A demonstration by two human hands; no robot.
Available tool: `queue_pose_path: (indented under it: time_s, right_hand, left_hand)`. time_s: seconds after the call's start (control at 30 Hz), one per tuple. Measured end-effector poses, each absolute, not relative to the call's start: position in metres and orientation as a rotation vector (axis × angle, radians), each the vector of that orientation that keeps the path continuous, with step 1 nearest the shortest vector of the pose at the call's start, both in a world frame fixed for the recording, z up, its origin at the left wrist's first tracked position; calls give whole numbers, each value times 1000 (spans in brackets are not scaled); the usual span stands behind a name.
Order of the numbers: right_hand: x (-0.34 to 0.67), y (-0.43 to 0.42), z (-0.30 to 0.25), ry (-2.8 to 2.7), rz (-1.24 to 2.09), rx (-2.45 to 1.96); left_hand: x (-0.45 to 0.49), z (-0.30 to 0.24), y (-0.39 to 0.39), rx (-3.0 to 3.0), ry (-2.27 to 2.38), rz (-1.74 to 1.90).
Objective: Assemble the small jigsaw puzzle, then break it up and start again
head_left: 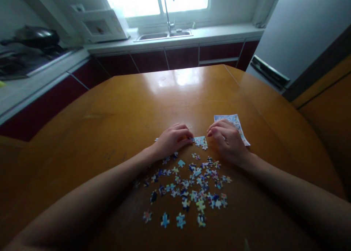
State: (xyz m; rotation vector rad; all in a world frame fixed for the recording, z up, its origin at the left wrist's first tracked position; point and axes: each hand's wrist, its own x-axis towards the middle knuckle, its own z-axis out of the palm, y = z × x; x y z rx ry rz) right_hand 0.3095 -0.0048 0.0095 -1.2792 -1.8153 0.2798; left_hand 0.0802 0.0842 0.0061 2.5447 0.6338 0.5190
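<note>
Two bare forearms reach in from the near edge of the wooden table [123, 108] and draw together a little past its middle, both wrists low on the wood. The left hand [171, 139] lies knuckles up with its fingers half curled, their tips meeting the left side of a small joined patch of jigsaw pieces [201, 141]. Whether it pinches a piece or only presses on the patch, I cannot tell. The right hand [229, 143] is arched just right of that patch, fingers bent down and drawn close together. It rests over the near left part of a printed sheet [238, 124], and anything held under its fingers is hidden. The patch lies flat between the two hands, about midway between the table's left and right edges. Dozens of loose pieces [192, 187] are strewn between the forearms on the near-edge side of the patch, mostly single and flat, the nearest few a little apart from the rest. Beyond the far edge, a counter under the window carries a steel sink [161, 35] with a tall curved tap [168, 10]; what lies in the basin does not show. On the counter along the left side, a dark wok [37, 36] sits on the hob, its inside too dim to read.
</note>
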Motion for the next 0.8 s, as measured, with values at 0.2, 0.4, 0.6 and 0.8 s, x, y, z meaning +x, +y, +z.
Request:
queue_pose_path:
  time_s: [0.2, 0.4, 0.6, 0.8]
  right_hand:
    - [305, -8, 10, -2047, 244, -1335]
    - [305, -8, 5, -2171, 250, -1311]
    - [304, -9, 5, -2239, 240, -1305]
    - [304, -9, 2, -2275, 221, -1313]
  left_hand:
    - [80, 4, 84, 2520, 641, 540]
    - [80, 5, 82, 2473, 658, 544]
    - [76, 7, 82, 2529, 574, 598]
    - [73, 5, 83, 2613, 466, 559]
